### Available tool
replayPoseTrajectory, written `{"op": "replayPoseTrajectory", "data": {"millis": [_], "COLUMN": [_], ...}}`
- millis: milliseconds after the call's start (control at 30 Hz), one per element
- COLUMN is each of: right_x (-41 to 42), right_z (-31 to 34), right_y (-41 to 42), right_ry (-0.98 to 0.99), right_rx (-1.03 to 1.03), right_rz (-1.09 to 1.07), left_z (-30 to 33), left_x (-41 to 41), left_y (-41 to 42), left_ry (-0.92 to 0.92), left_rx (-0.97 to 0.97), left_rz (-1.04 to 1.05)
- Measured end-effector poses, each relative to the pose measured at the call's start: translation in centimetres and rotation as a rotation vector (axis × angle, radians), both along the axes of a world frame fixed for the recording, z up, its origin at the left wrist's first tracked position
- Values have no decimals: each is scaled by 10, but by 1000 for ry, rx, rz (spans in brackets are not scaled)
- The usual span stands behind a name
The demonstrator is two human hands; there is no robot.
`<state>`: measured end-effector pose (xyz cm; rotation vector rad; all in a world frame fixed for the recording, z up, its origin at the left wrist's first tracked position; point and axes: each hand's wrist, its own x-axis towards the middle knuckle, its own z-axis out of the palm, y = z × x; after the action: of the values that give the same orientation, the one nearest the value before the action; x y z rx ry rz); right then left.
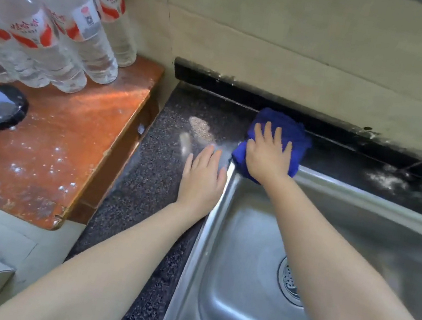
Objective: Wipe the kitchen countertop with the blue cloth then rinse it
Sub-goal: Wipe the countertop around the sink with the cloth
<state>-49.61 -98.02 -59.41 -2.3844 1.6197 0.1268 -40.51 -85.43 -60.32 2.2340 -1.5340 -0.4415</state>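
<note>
Right hand (268, 155) presses flat on the blue cloth (289, 134) at the sink's (363, 213) back corner; left hand (202, 178) rests open on the countertop (161, 151) beside it.

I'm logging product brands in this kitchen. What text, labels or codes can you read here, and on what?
Water bottles: red script on the white and red labels, too blurred to read.
One bottle's QR-like code: not legible.
No readable text anywhere else.

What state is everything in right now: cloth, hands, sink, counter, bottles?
Cloth: bunched, pressed on the counter's back corner.
Right hand: flat on the cloth.
Left hand: open, resting on the counter.
Sink: empty, no water running.
Counter: white residue patches.
Bottles: upright.
</note>
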Motion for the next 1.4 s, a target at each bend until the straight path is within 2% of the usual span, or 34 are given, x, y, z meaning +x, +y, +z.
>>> {"op": "replayPoseTrajectory", "data": {"millis": [100,200,267,467,567,633,733,800,867,933,1000,1067,1167,1233,1300,1400], "right_x": [-1,-54,-105,-237,-236,-206,-164,-166,-194,-240,-295,-329,-314,-282,-246,-188], "right_z": [2,2,3,9,4,4,-3,-2,0,-2,-3,-1,2,2,0,-3], "right_y": [-1,-13,-18,-38,-51,-50,-37,-36,-45,-55,-64,-76,-102,-109,-104,-82], "right_ry": [-51,-78,-56,61,103,86,66,23,-11,34,138,177,103,87,96,95], "right_rx": [53,56,44,4,2,22,-122,-103,-47,-62,-107,-67,39,52,40,65], "right_rz": [288,270,156,-345,-583,-642,-331,-128,-81,-220,-473,-693,-1010,-1116,-1072,-894], "left_z": [-4,-8,-7,-6,2,0,-6,-8,-6,-5,-5,-6,-6,-6,-7,-10], "left_x": [-6,-12,-21,-54,-83,-97,-101,-94,-87,-83,-84,-86,-87,-87,-87,-87], "left_y": [-13,-16,-26,-82,-107,-125,-149,-161,-167,-168,-169,-170,-171,-171,-172,-172], "left_ry": [-32,-104,-145,-292,-316,-330,-381,-446,-493,-489,-483,-487,-514,-510,-513,-499], "left_rx": [-46,-23,8,-33,-38,-71,-44,-60,-68,-63,-58,-62,-82,-68,-90,-104], "left_rz": [81,55,-37,-552,-694,-757,-876,-956,-1011,-1025,-1022,-1018,-1028,-1038,-1041,-1049]}}
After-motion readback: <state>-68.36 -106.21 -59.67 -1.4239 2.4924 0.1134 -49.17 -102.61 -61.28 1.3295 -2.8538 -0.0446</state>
